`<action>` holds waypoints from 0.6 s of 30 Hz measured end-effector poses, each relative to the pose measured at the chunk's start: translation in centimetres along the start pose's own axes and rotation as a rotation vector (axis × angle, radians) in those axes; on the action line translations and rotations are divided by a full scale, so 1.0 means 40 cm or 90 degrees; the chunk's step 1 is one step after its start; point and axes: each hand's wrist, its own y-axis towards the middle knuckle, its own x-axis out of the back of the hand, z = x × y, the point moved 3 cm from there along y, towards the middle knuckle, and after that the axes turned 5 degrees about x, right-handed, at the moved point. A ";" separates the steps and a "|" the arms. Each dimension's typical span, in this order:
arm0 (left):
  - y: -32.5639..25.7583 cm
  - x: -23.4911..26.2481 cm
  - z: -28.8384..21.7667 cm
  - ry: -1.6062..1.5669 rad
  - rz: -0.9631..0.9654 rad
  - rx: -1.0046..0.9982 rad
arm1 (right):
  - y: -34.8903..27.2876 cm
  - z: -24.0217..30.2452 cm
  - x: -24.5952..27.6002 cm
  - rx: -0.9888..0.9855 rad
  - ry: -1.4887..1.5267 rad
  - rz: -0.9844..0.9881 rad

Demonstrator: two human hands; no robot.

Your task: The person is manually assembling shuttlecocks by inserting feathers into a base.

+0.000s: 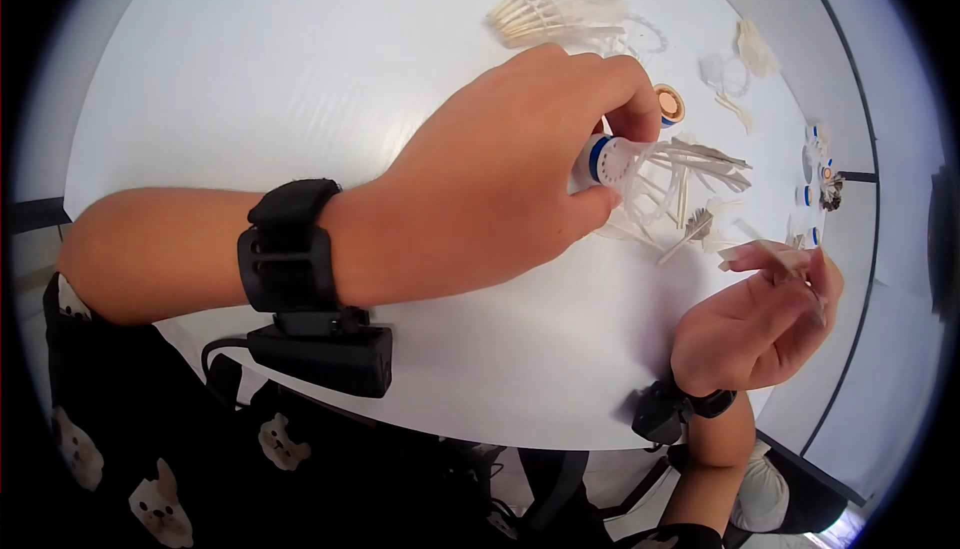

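Note:
My left hand (505, 154) is closed around the base of a badminton shuttlecock (618, 161). This base is white with a blue band, and its holed face points to the right. Thin white strands and broken, greyish feather pieces stick out of it or lie right beside it; which are still attached I cannot tell. My right hand (755, 334) is raised near the table's right side, palm up. Its fingertips are pinched on a whitish feather (785, 257). Loose feather bits (697, 224) lie between the two hands.
A feathered shuttlecock (560, 4) lies on the white table (250, 59) beyond my left hand. A loose shuttlecock base (669, 105) is just past my fingers. Farther right are a feather piece (755, 47) and several blue-banded bases (806, 195). A black device (320, 354) hangs at my left wrist.

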 end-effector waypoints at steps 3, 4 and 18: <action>-0.001 0.000 -0.006 -0.005 0.004 -0.007 | -0.006 0.002 0.004 -0.009 0.070 -0.011; -0.001 0.000 -0.007 -0.009 0.003 -0.011 | -0.006 0.003 0.001 0.011 0.060 0.013; 0.003 0.002 -0.012 0.033 0.047 -0.037 | 0.006 0.003 -0.018 0.016 0.085 0.050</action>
